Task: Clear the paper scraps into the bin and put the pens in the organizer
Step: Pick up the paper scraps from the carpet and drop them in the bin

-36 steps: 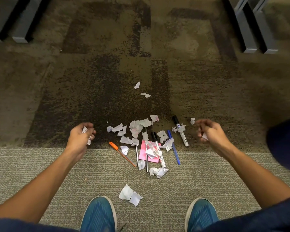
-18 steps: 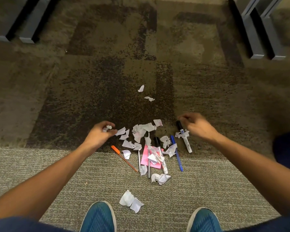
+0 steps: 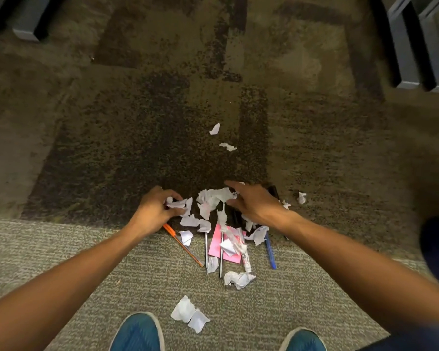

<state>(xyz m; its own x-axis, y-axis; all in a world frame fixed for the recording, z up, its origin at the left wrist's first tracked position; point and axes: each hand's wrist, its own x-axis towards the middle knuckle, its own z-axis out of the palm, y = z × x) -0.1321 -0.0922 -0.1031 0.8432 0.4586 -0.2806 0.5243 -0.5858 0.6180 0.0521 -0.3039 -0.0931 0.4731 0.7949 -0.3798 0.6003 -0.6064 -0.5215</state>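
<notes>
1. Head view, left hand (image 3: pixel 154 211): fingers curled, pinching a paper scrap (image 3: pixel 176 203) at the left edge of the pile on the carpet (image 3: pixel 137 122).
2. Head view, right hand (image 3: pixel 255 205): fingers spread, hovering over the far right part of the pile of scraps (image 3: pixel 214 197); holds nothing visible.
3. Pens: orange pen (image 3: pixel 184 245) and blue pen (image 3: pixel 269 252) lie nearer than the hands, long axes running roughly near to far.
4. Two stray scraps (image 3: pixel 222 138) lie farther out, closer to the right hand.
5. Bin and organizer: not in view.
</notes>
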